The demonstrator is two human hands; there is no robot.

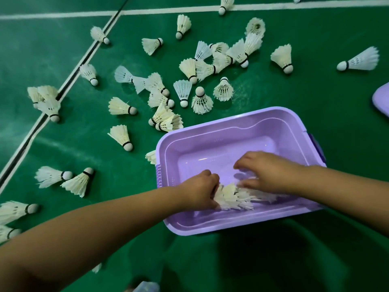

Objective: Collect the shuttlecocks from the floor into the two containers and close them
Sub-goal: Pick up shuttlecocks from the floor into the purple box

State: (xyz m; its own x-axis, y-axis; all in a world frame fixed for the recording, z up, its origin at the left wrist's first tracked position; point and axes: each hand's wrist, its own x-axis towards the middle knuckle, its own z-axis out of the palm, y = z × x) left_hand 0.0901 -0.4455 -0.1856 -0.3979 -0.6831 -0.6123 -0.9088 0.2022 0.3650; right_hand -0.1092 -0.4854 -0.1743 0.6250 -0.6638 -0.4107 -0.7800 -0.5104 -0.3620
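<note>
A purple plastic container stands open on the green court floor. Both my hands reach into it over a bunch of white shuttlecocks lying along its near wall. My left hand has its fingers curled around the left end of the bunch. My right hand lies over the right end with fingers spread and bent, touching the feathers. Several more shuttlecocks are scattered on the floor beyond and left of the container.
A purple lid or second container edge shows at the right border. White court lines run diagonally at left and across the top. Loose shuttlecocks lie near my left forearm.
</note>
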